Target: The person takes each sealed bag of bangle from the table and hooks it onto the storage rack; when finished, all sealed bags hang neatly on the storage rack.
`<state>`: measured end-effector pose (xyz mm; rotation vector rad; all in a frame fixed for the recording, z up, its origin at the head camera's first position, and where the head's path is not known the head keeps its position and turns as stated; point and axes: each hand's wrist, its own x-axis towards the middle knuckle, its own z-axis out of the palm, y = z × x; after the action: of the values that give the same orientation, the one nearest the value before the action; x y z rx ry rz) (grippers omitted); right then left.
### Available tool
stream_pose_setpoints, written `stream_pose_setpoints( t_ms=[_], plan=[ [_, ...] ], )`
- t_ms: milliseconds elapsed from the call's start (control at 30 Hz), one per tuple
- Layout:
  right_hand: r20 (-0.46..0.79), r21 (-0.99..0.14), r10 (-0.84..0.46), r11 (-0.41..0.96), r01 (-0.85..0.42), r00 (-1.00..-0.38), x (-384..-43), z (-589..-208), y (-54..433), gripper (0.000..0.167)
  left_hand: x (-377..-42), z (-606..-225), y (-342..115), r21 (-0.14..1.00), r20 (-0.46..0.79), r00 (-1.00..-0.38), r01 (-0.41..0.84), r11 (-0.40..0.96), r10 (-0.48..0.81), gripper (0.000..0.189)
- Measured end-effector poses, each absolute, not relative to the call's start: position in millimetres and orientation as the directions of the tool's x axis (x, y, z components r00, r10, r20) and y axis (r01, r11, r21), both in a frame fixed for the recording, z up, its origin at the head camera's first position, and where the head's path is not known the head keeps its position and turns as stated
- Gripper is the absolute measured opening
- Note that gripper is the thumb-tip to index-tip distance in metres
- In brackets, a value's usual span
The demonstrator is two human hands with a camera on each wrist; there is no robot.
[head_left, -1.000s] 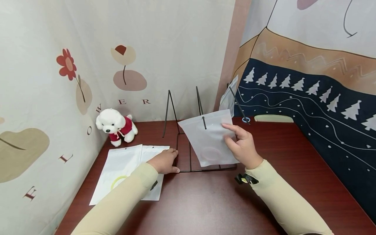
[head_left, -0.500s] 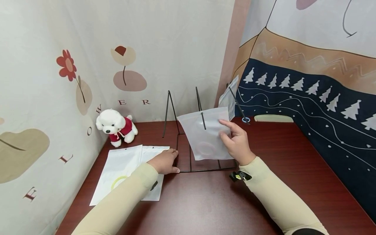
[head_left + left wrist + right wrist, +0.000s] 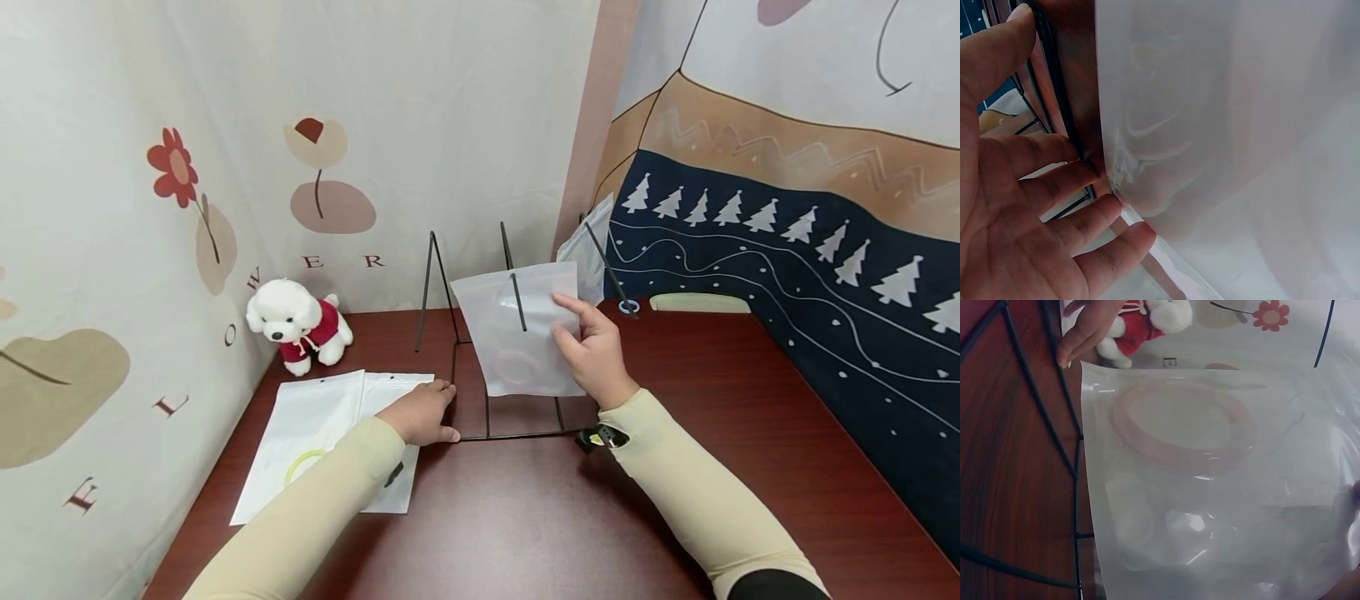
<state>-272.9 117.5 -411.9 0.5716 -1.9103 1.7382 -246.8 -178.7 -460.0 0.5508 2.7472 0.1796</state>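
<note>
A translucent white zip bag [image 3: 543, 358] with a pink ring [image 3: 1185, 456] inside hangs on the middle prong [image 3: 519, 304] of a black wire display rack [image 3: 517, 436]. That prong passes through near the bag's top edge. My right hand [image 3: 600, 354] pinches the bag's right edge between thumb and index finger. At the rack's left front corner rests my left hand [image 3: 422, 412], its fingers [image 3: 1079, 187] extended and its thumb against the wire. Just under the left forearm lie two white bags [image 3: 307, 417], one showing a yellow-green ring [image 3: 302, 463].
Another bag [image 3: 588, 254] hangs on the rack's right prong, a blue ring [image 3: 628, 307] showing low beside it. The left prong [image 3: 424, 292] bears nothing. A white plush dog [image 3: 285, 308] in red stands at the back left. Printed fabric hangs behind the brown table [image 3: 712, 400].
My right hand has pushed the bag farther back and up along the middle prong, moving away and slightly left. The left hand stays at the rack's corner.
</note>
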Motion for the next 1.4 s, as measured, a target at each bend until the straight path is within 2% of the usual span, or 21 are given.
stream_pose_setpoints(
  t_ms=[200,433,967,1200,1400],
  plan=[
    [0.582,-0.809,0.04,0.136,-0.573,-0.812,-274,-406,111,0.043,-247,-460,-178,0.181,-0.293,-0.872,0.352,0.918,0.392,0.086],
    [0.572,-0.818,0.042,0.108,-0.565,-0.819,-257,-382,103,0.042,-247,-460,-178,0.175,-0.297,-0.871,0.352,0.919,0.39,0.086],
    [0.541,-0.84,0.085,0.101,-0.533,-0.837,-271,-380,93,0.043,-246,-459,-177,0.179,-0.292,-0.874,0.35,0.919,0.389,0.086],
    [0.518,-0.856,0.099,0.056,-0.515,-0.85,-277,-377,90,0.047,-246,-459,-178,0.166,-0.289,-0.873,0.359,0.919,0.393,0.086],
    [0.498,-0.867,0.101,0.056,-0.495,-0.861,-300,-394,92,0.05,-247,-460,-177,0.157,-0.297,-0.873,0.355,0.922,0.387,0.087]
  ],
)
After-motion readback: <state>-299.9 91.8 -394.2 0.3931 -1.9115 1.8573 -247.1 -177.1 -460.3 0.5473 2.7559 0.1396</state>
